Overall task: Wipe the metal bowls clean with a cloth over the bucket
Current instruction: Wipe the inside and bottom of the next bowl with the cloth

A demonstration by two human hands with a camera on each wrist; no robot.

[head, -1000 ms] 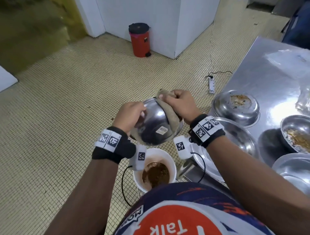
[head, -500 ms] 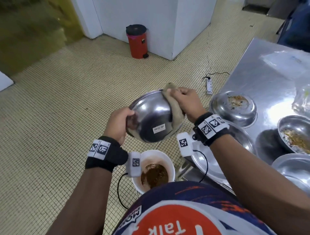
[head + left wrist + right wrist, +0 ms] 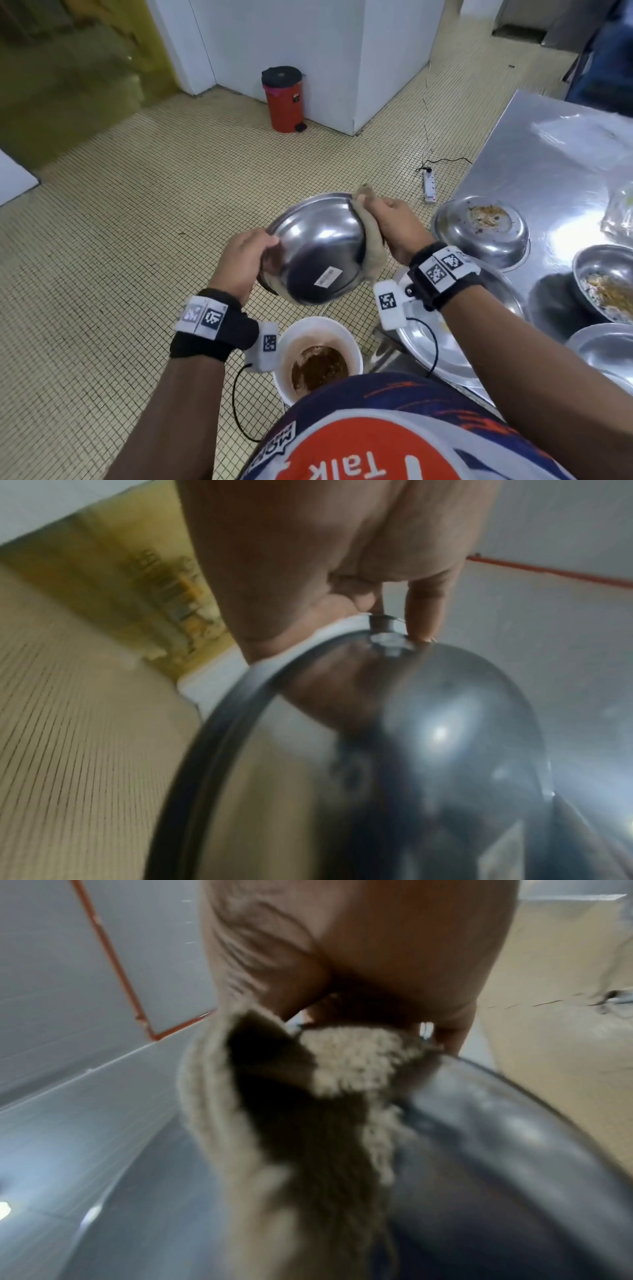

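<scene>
A shiny metal bowl is held tilted in the air, its underside with a white sticker facing me, above a white bucket of brown slop on the floor. My left hand grips the bowl's left rim, fingers curled over the edge. My right hand pinches a beige cloth against the bowl's right rim; in the right wrist view the cloth drapes over the rim and hangs down. The bowl's inside is hidden.
A steel table stands at the right with several metal bowls: one upturned and soiled, one with food scraps. A red pedal bin stands by the white wall. A power strip lies on the tiled floor.
The bowl has been lifted and swung to face me more. My left hand slid lower on the left rim; my right hand with the cloth moved along the rim to the upper right.
</scene>
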